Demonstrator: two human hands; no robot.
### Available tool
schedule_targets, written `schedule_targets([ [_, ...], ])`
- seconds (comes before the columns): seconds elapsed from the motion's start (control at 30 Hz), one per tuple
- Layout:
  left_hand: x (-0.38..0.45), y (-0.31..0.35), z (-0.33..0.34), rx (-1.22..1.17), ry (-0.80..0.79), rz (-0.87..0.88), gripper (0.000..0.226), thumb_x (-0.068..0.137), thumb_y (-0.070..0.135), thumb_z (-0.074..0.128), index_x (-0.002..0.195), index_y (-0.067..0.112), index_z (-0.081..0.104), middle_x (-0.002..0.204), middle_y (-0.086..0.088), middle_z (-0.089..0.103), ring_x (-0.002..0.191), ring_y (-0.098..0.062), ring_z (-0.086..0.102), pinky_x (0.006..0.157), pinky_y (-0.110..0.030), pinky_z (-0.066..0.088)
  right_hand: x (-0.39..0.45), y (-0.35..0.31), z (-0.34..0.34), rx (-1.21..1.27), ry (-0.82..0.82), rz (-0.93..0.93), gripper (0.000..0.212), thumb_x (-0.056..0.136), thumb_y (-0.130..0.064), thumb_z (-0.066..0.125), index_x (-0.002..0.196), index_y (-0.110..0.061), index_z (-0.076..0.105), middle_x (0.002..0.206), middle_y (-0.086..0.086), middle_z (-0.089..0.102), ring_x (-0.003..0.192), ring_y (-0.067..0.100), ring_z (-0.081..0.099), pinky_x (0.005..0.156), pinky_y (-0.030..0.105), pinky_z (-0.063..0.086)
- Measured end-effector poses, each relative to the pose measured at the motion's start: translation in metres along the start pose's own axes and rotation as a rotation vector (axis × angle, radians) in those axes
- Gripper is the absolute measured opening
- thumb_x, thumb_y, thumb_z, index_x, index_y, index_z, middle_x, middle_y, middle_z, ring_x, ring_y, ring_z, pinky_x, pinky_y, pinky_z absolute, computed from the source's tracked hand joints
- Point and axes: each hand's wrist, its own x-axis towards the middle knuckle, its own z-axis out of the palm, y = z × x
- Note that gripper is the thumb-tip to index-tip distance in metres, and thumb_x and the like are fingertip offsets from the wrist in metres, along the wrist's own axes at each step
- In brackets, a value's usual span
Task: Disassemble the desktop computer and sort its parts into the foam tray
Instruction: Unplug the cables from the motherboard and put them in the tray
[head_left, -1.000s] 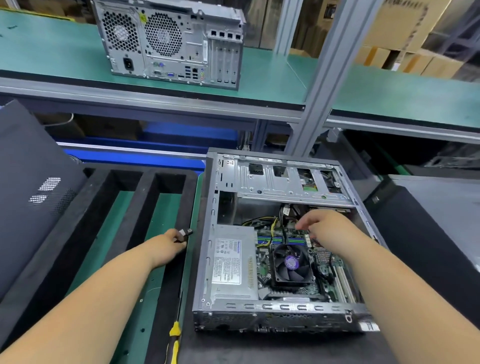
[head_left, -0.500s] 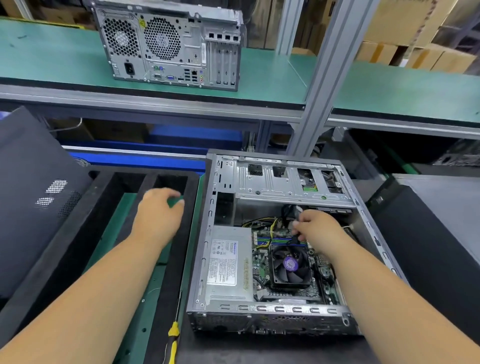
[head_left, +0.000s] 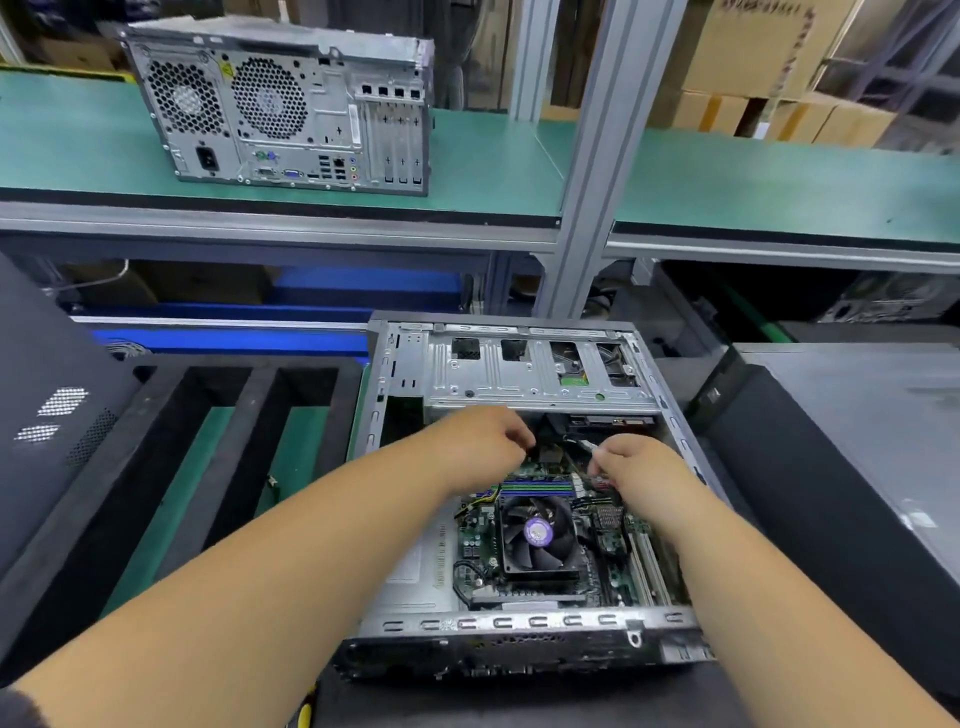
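Observation:
The open desktop case (head_left: 524, 631) lies on its side in front of me, with the motherboard and the black CPU fan (head_left: 537, 535) exposed. My left hand (head_left: 478, 447) reaches in just below the silver drive cage (head_left: 535, 374), fingers curled on a black cable (head_left: 551, 434). My right hand (head_left: 636, 467) is beside it and pinches a thin cable with a white and red connector (head_left: 589, 449). The black foam tray (head_left: 244, 431) stands left of the case; a small part (head_left: 271, 483) lies in its right slot.
A black side panel (head_left: 47, 415) leans at the far left and a dark panel (head_left: 841, 467) lies at the right. A second computer (head_left: 280, 109) stands on the green shelf behind. A yellow screwdriver handle (head_left: 304, 716) shows at the bottom edge.
My left hand left the foam tray's right slot, where a small part now lies, and moved right into the case beside my right hand. My right hand stayed at the cables.

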Motion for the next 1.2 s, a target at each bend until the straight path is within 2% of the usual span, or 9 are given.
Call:
schedule_targets([
  [0.07, 0.017, 0.01, 0.01, 0.256, -0.16, -0.059, 0.042, 0.096, 0.016, 0.044, 0.137, 0.015, 0.05, 0.13, -0.006, 0.055, 0.106, -0.021, 0.057, 0.084, -0.029, 0.047, 0.0, 0.004, -0.003, -0.019, 0.071, 0.017, 0.031, 0.097, -0.024, 0.046, 0.074, -0.016, 0.065, 0.054, -0.005, 0.053, 0.05, 0.015, 0.046, 0.049, 0.025, 0.033],
  [0.17, 0.037, 0.019, 0.018, 0.535, -0.265, -0.102, 0.045, 0.095, 0.009, 0.037, 0.14, 0.004, 0.041, 0.095, -0.011, 0.049, 0.071, -0.018, 0.046, 0.056, -0.028, 0.038, -0.003, 0.005, -0.006, -0.087, 0.089, 0.02, 0.029, 0.097, -0.023, 0.044, 0.077, -0.017, 0.065, 0.063, -0.001, 0.056, 0.057, 0.018, 0.051, 0.051, 0.027, 0.035],
  [0.37, 0.066, -0.004, 0.036, 0.566, -0.305, -0.122, 0.058, 0.101, 0.034, 0.039, 0.153, 0.022, 0.017, 0.15, -0.019, 0.034, 0.128, -0.037, 0.043, 0.103, -0.041, 0.04, 0.004, 0.002, 0.005, -0.689, -0.258, 0.08, 0.021, 0.094, -0.013, 0.051, 0.105, -0.008, 0.068, 0.102, 0.008, 0.067, 0.099, 0.027, 0.064, 0.084, 0.032, 0.052],
  [0.5, 0.072, -0.006, 0.034, 0.522, -0.384, -0.069, 0.062, 0.1, 0.02, 0.04, 0.154, 0.032, 0.012, 0.155, -0.013, 0.03, 0.133, -0.031, 0.041, 0.104, -0.033, 0.036, 0.003, -0.003, 0.011, -0.688, 0.047, -0.03, 0.01, 0.094, -0.02, 0.048, 0.099, -0.012, 0.052, 0.108, 0.011, 0.053, 0.103, 0.031, 0.056, 0.075, 0.034, 0.044],
  [0.6, 0.07, -0.006, 0.027, 0.537, -0.496, -0.064, 0.072, 0.097, 0.003, 0.037, 0.153, 0.034, 0.007, 0.16, -0.009, 0.02, 0.137, -0.028, 0.036, 0.103, -0.03, 0.033, 0.001, -0.015, 0.019, -0.929, 0.126, -0.142, 0.037, 0.094, -0.032, 0.053, 0.12, -0.006, 0.047, 0.12, 0.011, 0.046, 0.11, 0.026, 0.048, 0.087, 0.032, 0.043],
  [0.73, 0.072, -0.009, 0.024, 0.545, -0.522, -0.048, 0.074, 0.095, 0.003, 0.038, 0.154, 0.031, 0.003, 0.159, -0.008, 0.024, 0.134, -0.026, 0.038, 0.101, -0.03, 0.034, 0.004, -0.027, 0.03, -0.728, 0.022, -0.353, 0.034, 0.091, -0.023, 0.056, 0.122, -0.01, 0.05, 0.121, 0.007, 0.047, 0.114, 0.025, 0.048, 0.092, 0.034, 0.046],
  [0.9, 0.075, -0.016, 0.018, 0.545, -0.528, -0.033, 0.072, 0.097, 0.014, 0.044, 0.155, 0.019, 0.002, 0.152, -0.013, 0.033, 0.127, -0.027, 0.043, 0.087, -0.027, 0.034, 0.037, -0.027, 0.055, -0.622, -0.328, -0.254, 0.062, 0.093, -0.02, 0.051, 0.149, -0.005, 0.026, 0.148, 0.014, 0.031, 0.131, 0.03, 0.041, 0.106, 0.03, 0.036],
  [1.1, 0.073, -0.019, 0.015, 0.453, -0.464, -0.063, 0.068, 0.094, 0.022, 0.054, 0.151, 0.008, 0.018, 0.144, -0.014, 0.043, 0.109, -0.027, 0.049, 0.08, -0.027, 0.036, 0.069, -0.008, 0.074, -0.65, -0.174, -0.24, 0.037, 0.097, -0.032, 0.049, 0.124, -0.007, 0.051, 0.126, 0.019, 0.055, 0.116, 0.035, 0.053, 0.088, 0.033, 0.042],
  [1.2, 0.072, -0.019, 0.012, 0.482, -0.459, -0.065, 0.069, 0.095, 0.022, 0.054, 0.152, 0.009, 0.018, 0.144, -0.013, 0.042, 0.115, -0.027, 0.05, 0.08, -0.029, 0.039, 0.079, -0.001, 0.075, -0.625, -0.091, -0.198, 0.044, 0.093, -0.042, 0.055, 0.129, -0.017, 0.052, 0.118, 0.014, 0.064, 0.11, 0.033, 0.059, 0.083, 0.032, 0.046],
])
